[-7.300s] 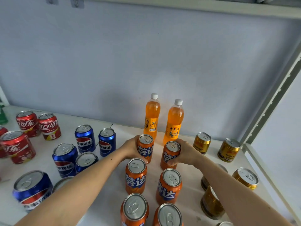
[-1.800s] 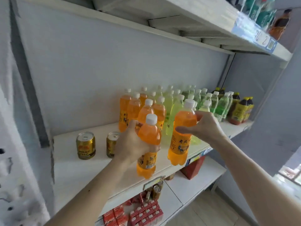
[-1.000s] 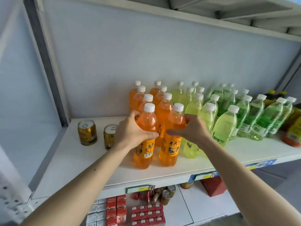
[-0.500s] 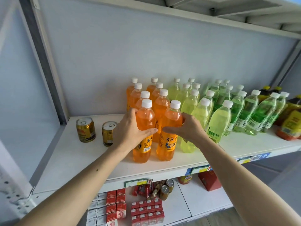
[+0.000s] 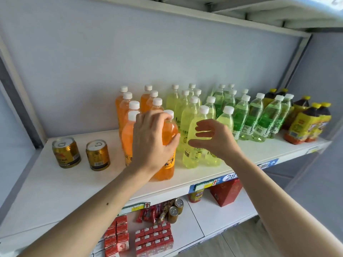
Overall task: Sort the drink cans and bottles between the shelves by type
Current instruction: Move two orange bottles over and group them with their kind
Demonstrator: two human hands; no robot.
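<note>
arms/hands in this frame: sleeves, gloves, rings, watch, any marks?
Both forearms are bare up to the frame edge, with no sleeves in view. The left hand and right hand wear no gloves, and no rings, watch or wristband show. Nails look short and unpainted. The only marking is a small dark mole on the left forearm. No cables, straps or tags.

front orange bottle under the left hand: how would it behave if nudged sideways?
The orange bottle looks full, so probably heavy for its size. Tall and narrow, it may tip rather than slide. Yellow bottles stand close, likely catching it; the left hand rests against it.
</note>
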